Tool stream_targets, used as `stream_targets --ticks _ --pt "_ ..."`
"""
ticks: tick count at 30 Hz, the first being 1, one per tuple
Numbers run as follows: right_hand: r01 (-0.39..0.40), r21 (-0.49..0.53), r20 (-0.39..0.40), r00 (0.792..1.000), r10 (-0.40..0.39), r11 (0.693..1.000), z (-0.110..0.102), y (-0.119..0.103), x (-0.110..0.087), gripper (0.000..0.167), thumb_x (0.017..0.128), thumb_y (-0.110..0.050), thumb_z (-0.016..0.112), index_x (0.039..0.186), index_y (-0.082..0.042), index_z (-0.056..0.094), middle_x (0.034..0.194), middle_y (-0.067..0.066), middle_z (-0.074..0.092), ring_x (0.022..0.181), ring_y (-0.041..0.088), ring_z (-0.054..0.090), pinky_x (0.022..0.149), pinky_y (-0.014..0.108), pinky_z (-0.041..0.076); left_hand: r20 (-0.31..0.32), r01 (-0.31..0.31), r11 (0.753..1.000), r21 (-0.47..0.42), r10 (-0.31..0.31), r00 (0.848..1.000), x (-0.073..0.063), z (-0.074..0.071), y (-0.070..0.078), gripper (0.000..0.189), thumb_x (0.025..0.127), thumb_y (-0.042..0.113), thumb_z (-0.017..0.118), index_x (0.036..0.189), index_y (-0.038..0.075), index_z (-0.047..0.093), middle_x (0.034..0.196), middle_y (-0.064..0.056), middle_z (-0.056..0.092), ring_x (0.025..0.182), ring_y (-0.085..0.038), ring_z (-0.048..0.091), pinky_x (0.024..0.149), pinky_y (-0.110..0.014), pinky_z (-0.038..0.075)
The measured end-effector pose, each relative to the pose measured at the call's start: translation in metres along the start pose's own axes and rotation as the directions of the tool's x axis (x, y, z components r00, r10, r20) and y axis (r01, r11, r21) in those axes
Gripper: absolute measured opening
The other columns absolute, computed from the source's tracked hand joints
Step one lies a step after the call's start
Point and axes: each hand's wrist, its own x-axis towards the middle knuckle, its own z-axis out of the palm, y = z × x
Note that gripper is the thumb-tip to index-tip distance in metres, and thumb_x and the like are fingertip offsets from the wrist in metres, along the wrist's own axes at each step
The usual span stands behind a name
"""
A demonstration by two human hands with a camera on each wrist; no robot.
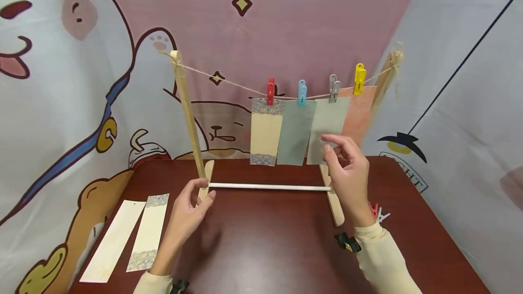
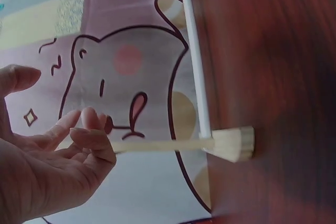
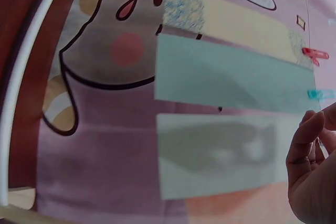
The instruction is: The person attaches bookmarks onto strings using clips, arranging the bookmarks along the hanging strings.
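Four paper strips [image 1: 296,133] hanging right of centre, four clips [image 1: 302,92] biting one string [image 1: 237,85]! My right hand [image 1: 348,169] hovers by the third from left, fingers loosely bent, gripping nothing; my left hand [image 1: 192,204], also empty, floats lower-left of centre. Two more strips [image 1: 148,235] lie lower left.

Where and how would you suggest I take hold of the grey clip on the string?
I'd pinch the grey clip by its upper handles, coming from above with the right hand. The two handle tips stand apart and free above the string, while the lower end overlaps the pale green card, so squeezing up top should open it without creasing the card.
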Motion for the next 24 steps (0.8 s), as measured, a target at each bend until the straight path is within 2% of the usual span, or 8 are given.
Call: stream_targets --ticks 6,11,15,19,24 --pt "-0.025 -0.034 -0.016 1.0 0.024 0.999 -0.007 -0.015 -0.01 0.022 0.103 0.01 0.064 0.121 0.01 0.075 0.094 0.021 0.063 0.074 0.014 0.055 0.063 0.019 0.041 0.001 0.048 0.996 0.069 -0.048 0.999 -0.012 -0.018 -0.011 0.046 0.102 0.026 0.079 0.141 0.008 0.063 0.126 -0.012 0.064 0.078 -0.018 0.057 0.064 -0.028 0.046" --pt "-0.075 -0.102 -0.04 0.997 0.072 0.992 -0.021 -0.004 -0.02 0.021 0.103 0.009 0.065 0.121 0.009 0.075 0.096 0.022 0.066 0.072 0.02 0.055 0.061 0.019 0.042 -0.021 0.096 0.985 0.145 -0.094 0.995 -0.019 -0.029 -0.023 0.046 0.102 0.027 0.078 0.14 0.006 0.063 0.128 -0.015 0.061 0.076 -0.017 0.053 0.066 -0.028 0.043" --pt "-0.102 -0.143 -0.057 0.994 0.094 0.984 -0.029 0.004 -0.027 0.02 0.102 0.01 0.065 0.119 0.01 0.075 0.1 0.024 0.068 0.073 0.018 0.054 0.061 0.017 0.041 -0.034 0.134 0.967 0.216 -0.129 0.991 -0.024 -0.038 -0.033 0.05 0.101 0.027 0.078 0.14 0.002 0.062 0.131 -0.02 0.061 0.077 -0.018 0.052 0.068 -0.03 0.043" --pt "-0.116 -0.194 -0.065 0.992 0.105 0.974 -0.039 0.023 -0.035 0.02 0.102 0.011 0.066 0.12 0.01 0.075 0.107 0.025 0.07 0.081 0.015 0.055 0.066 0.017 0.04 -0.073 0.154 0.952 0.264 -0.139 0.988 -0.028 -0.046 -0.04 0.051 0.1 0.028 0.078 0.139 -0.001 0.062 0.135 -0.026 0.061 0.08 -0.02 0.051 0.072 -0.032 0.043" --pt "-0.158 -0.279 -0.092 0.986 0.137 0.947 -0.062 0.062 -0.05 0.022 0.104 0.003 0.069 0.123 -0.001 0.079 0.109 0.013 0.072 0.081 0.011 0.054 0.065 0.018 0.038 -0.123 0.17 0.945 0.28 -0.14 0.982 -0.031 -0.056 -0.045 0.051 0.099 0.025 0.079 0.139 -0.002 0.063 0.135 -0.027 0.062 0.078 -0.017 0.053 0.069 -0.032 0.044"
